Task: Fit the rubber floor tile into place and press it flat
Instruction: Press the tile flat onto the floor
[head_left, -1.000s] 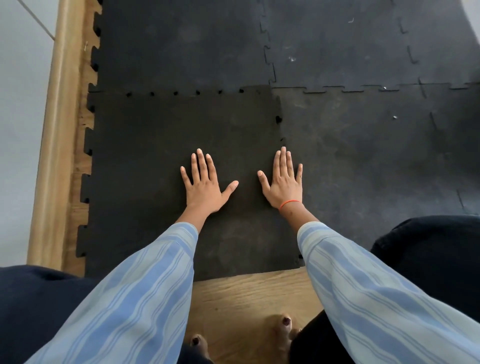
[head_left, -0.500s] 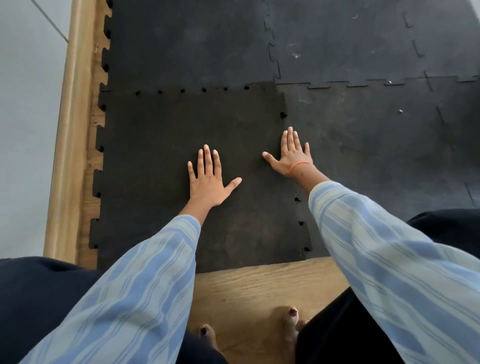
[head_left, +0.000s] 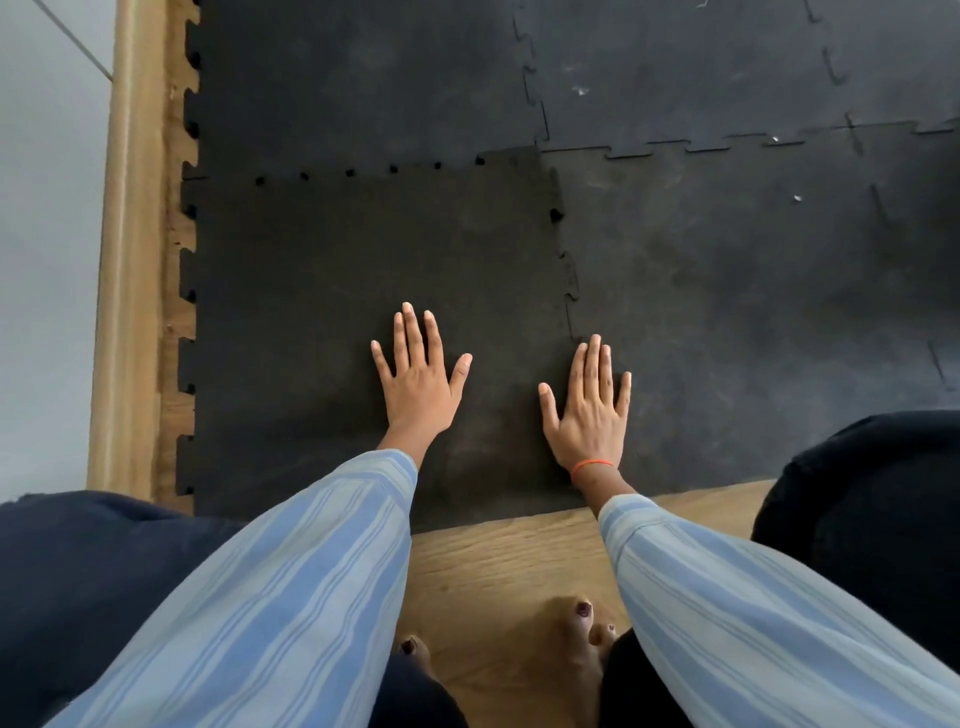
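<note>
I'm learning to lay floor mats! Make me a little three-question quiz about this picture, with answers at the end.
1. True or false: both hands lie flat with fingers spread on the black rubber.
2. Which hand wears the orange wrist band?
A) left
B) right
C) neither
3. Fill in: the floor showing below the near edge of the tile is made of ____.

Key
1. True. The left hand rests on the darker rubber tile, and the right hand presses over the seam beside the neighbouring tile.
2. B. The orange band circles the right wrist.
3. Wood. The wooden floor shows there.
</note>
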